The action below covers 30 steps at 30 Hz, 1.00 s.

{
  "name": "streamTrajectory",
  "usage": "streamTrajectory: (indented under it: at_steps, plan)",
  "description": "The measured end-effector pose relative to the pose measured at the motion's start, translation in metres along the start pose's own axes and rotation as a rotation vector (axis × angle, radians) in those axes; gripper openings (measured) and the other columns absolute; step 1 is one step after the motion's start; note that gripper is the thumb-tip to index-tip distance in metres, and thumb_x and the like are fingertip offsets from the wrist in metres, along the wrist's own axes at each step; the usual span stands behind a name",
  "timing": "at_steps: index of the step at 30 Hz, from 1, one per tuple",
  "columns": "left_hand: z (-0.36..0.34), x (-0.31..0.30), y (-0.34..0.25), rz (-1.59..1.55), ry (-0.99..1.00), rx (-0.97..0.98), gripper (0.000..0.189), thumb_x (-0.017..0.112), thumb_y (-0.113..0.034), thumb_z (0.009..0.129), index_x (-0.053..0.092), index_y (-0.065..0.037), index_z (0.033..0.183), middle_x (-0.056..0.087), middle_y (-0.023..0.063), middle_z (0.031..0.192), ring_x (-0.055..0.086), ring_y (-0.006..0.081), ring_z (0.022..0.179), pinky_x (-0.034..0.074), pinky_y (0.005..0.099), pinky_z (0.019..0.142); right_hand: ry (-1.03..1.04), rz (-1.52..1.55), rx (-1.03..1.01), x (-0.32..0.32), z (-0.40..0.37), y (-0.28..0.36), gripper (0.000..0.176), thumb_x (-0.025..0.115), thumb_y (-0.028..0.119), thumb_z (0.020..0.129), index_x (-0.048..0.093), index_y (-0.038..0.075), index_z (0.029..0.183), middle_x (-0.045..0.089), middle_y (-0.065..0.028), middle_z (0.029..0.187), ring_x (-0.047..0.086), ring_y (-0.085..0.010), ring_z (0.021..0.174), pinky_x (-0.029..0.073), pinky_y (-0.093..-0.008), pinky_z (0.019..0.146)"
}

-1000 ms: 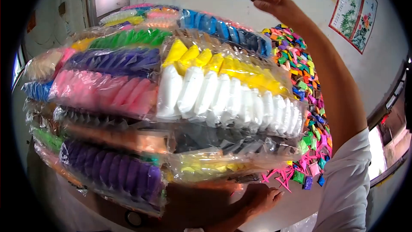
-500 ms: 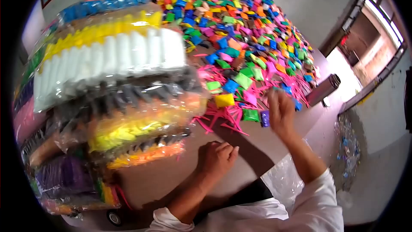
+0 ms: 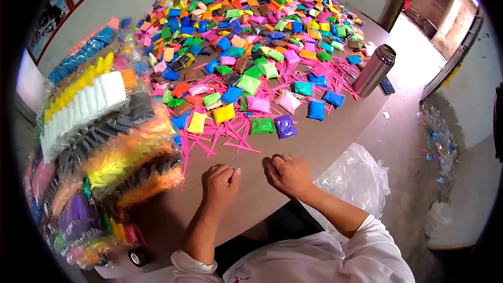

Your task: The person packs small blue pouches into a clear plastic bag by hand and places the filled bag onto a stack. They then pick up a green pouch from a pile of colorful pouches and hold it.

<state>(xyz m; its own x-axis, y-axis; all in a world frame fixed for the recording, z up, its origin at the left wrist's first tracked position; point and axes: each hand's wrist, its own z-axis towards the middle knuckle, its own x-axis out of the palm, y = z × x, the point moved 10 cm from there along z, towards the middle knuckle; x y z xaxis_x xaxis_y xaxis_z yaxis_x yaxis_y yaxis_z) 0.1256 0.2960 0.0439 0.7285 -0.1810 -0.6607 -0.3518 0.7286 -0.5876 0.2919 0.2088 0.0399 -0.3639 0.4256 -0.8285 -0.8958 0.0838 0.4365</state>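
My left hand point(image 3: 221, 184) rests on the brown table point(image 3: 251, 204) near its front edge, fingers curled closed and thumb against them. Just to its right, my right hand point(image 3: 290, 174) also lies on the tabletop in a loose fist. Neither hand shows anything in it. Beyond them are pink plastic sticks point(image 3: 241, 147), strewn loosely. A green packet point(image 3: 262, 125) and a purple packet point(image 3: 285, 126) lie closest to my hands, with a yellow packet point(image 3: 224, 113) a little behind. Past these rises a large heap of small coloured packets point(image 3: 251, 26).
At the left stands a tall stack of clear bags point(image 3: 110, 141) filled with coloured packets. A metal flask point(image 3: 374, 71) is at the right table edge, beside a dark phone-like object point(image 3: 386, 86). Clear plastic sheeting point(image 3: 356, 175) hangs by my right arm. A small wheel point(image 3: 138, 257) shows lower left.
My right hand has come down and back from near the packets to the tabletop. My left hand now lies further left in view. The camera view has shifted, showing the bag stack smaller.
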Motion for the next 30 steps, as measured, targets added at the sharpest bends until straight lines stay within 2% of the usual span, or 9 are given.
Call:
streamTrajectory:
  at_steps: [9,11,21,27,30]
  plan:
    - [-0.003,0.012,-0.011,0.221,0.032,0.045,0.013,0.067,-0.011,0.086,0.063,-0.002,0.078,0.064,0.0125,0.080,0.058,0.0356,0.075,0.047,0.0457,0.070,-0.075,0.113,-0.065,-0.014,-0.002,0.004,0.022,0.067,0.024,0.089,0.058,0.008,0.077,0.059,-0.0113,0.073,0.061,-0.0321,0.067,0.047,-0.0453,0.056]
    - [-0.005,0.013,-0.011,0.285,0.008,0.066,0.013,0.070,-0.012,0.084,0.063,-0.004,0.076,0.063,0.0103,0.081,0.059,0.0337,0.077,0.047,0.0439,0.071,-0.008,0.078,-0.073,-0.012,-0.003,0.008,0.020,0.062,0.022,0.093,0.062,0.005,0.083,0.063,-0.0121,0.079,0.064,-0.0328,0.072,0.051,-0.0451,0.060]
    - [-0.009,0.003,-0.004,0.327,-0.066,0.009,0.016,0.070,-0.013,0.085,0.062,-0.004,0.075,0.062,0.0114,0.080,0.058,0.0350,0.078,0.045,0.0463,0.073,-0.058,0.116,-0.141,-0.005,-0.007,0.010,0.021,0.064,0.025,0.091,0.059,0.007,0.082,0.059,-0.0117,0.076,0.063,-0.0315,0.072,0.050,-0.0443,0.059]
    - [-0.010,-0.006,0.001,0.299,-0.149,0.001,0.017,0.069,-0.012,0.087,0.061,-0.002,0.076,0.061,0.0144,0.079,0.056,0.0383,0.076,0.045,0.0476,0.070,-0.039,0.117,-0.160,-0.006,-0.005,0.014,0.020,0.065,0.022,0.089,0.058,0.006,0.080,0.058,-0.0120,0.075,0.061,-0.0325,0.071,0.049,-0.0442,0.060]
    - [-0.010,-0.007,0.003,0.264,-0.159,-0.010,0.018,0.069,-0.012,0.086,0.061,-0.002,0.074,0.062,0.0141,0.078,0.057,0.0379,0.075,0.045,0.0476,0.070,0.031,0.081,-0.143,0.000,-0.006,0.014,0.015,0.063,0.018,0.091,0.062,0.004,0.086,0.062,-0.0130,0.079,0.063,-0.0330,0.075,0.051,-0.0439,0.063]
